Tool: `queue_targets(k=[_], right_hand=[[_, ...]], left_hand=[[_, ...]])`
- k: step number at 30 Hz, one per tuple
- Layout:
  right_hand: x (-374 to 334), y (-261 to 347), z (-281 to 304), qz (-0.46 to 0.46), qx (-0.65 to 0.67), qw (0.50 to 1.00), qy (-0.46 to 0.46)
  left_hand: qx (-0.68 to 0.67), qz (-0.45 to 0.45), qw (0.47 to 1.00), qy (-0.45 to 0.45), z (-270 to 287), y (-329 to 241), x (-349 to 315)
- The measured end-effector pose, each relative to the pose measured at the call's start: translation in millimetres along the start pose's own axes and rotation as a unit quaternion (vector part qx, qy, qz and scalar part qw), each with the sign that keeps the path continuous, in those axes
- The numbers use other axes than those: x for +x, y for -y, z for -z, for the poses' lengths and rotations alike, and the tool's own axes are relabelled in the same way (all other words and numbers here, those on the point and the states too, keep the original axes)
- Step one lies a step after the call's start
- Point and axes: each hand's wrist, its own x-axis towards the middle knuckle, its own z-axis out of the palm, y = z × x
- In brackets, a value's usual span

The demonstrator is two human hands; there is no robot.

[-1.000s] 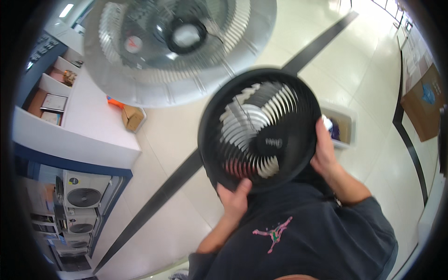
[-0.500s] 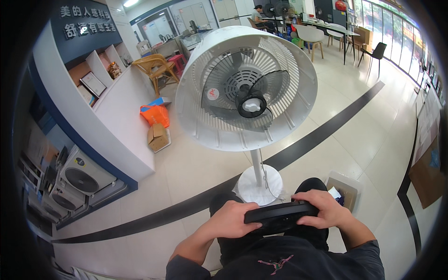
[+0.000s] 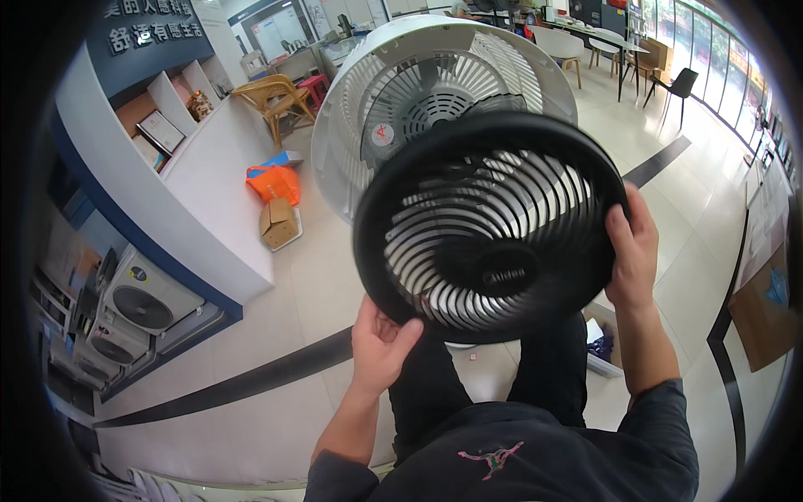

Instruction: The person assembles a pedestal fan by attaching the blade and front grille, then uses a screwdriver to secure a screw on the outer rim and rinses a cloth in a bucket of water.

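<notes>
A round black fan grille (image 3: 502, 268) with curved slats is raised in front of me, tilted, its spiral face toward me. My left hand (image 3: 381, 345) grips its lower left rim, thumb on the near side. At its right edge my right hand (image 3: 633, 251) is closed round the rim. Behind the grille stands the white pedestal fan housing (image 3: 339, 159), its front uncovered. Grey translucent blades (image 3: 393, 117) show inside its upper left part. The grille hides the lower right of the housing and most of the stand; I cannot tell whether the two touch.
A plastic bin (image 3: 604, 356) with some items stands on the floor beside my right leg. To the left lie an orange bag (image 3: 274, 182) and a cardboard box (image 3: 278, 222) beside a white partition. A rattan chair (image 3: 272, 105) is farther back; a black chair (image 3: 673, 88) stands far right.
The black grille has gone up from my lap to in front of the fan housing, turned from edge-on to face-on. Both hands rose with it, the right one higher.
</notes>
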Motion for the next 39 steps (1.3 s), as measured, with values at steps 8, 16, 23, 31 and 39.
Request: queue_targets(k=[8,16,23,31,39], right_hand=[[63,10,-37,0.237,-0.1,0.966,-0.024],[98,-3,-38,0.332,-0.177,0.926,-0.044],[109,-14,-42,0.377,-0.204,0.902,-0.053],[101,-28,-48,0.363,-0.253,0.89,-0.111],[100,-43,-52,0.376,-0.215,0.889,-0.144]], left_hand=[[0.094,-0.138,0.973,-0.16,-20,-6,54],[0.199,-0.152,0.948,-0.197,-33,1,82],[0.234,-0.2,0.919,-0.246,-43,9,82],[0.276,-0.197,0.891,-0.303,-38,10,84],[0.296,-0.203,0.88,-0.312,-41,7,86]])
